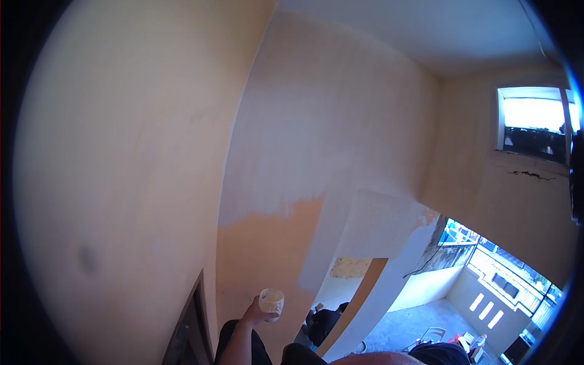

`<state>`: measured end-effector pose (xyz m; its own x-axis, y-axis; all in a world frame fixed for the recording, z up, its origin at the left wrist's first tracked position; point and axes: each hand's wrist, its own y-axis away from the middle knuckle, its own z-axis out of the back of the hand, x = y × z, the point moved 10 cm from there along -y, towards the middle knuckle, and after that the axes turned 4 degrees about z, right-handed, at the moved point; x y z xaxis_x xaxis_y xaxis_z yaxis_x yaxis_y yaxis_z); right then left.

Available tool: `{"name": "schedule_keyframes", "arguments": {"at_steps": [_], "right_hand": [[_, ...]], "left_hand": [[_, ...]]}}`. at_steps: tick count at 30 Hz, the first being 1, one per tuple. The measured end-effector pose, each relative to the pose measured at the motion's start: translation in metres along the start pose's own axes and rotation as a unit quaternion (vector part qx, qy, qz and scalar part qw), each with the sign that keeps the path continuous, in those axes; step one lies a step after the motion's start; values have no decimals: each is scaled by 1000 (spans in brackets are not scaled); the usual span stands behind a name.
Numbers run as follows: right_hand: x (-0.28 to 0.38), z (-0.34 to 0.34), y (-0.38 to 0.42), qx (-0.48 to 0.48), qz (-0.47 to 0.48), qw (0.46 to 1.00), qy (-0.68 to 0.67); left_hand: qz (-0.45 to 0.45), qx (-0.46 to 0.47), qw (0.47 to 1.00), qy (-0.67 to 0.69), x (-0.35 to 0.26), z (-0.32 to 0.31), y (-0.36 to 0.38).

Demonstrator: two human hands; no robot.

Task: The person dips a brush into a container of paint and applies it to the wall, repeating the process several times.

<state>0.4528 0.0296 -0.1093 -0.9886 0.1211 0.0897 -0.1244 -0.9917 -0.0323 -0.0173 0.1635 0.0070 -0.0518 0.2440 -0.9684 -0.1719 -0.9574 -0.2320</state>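
Note:
My left hand (252, 314) is closed around a clear plastic cup (271, 303) smeared with a whitish substance. It holds the cup upright near the lower part of an orange wall patch (277, 243). Pale, whitish coating (322, 121) covers the wall above and to the right of that patch, with an uneven border. At the bottom edge, part of an arm (380, 359) shows, but my right hand is out of the picture.
A dark door frame (198, 304) stands at lower left. Through an opening below, another person (325, 322) in dark clothing is visible. Far below right lie a floor (407, 322) and a chair (433, 334). A window (534, 121) sits high above a wall crack (531, 174).

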Motion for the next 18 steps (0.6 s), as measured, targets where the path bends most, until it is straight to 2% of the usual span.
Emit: {"name": "schedule_keyframes", "arguments": {"at_steps": [4, 7, 8, 9, 13, 15, 17, 18], "right_hand": [[3, -46, 21, 53, 9, 999, 6], [18, -103, 66, 118, 22, 993, 6], [-8, -176, 70, 141, 25, 990, 7], [-4, -146, 85, 69, -110, 987, -97], [1, -176, 70, 154, -105, 974, -130], [9, -166, 82, 163, -127, 963, -175], [-14, -219, 77, 149, -156, 961, -173], [-6, -209, 87, 162, -148, 955, -201]], "left_hand": [[-9, -25, 999, -39, -1, 7, 4], [-18, -40, 998, -39, -3, 13, 8], [-11, -46, 998, -43, -8, 16, 11], [-11, -49, 998, -36, -7, 18, 11], [14, -40, 999, -8, 1, 13, 11], [14, -44, 999, -27, -2, 15, 12], [16, -35, 999, -11, -10, 15, 14], [4, -31, 999, 8, -15, 15, 14]]}}
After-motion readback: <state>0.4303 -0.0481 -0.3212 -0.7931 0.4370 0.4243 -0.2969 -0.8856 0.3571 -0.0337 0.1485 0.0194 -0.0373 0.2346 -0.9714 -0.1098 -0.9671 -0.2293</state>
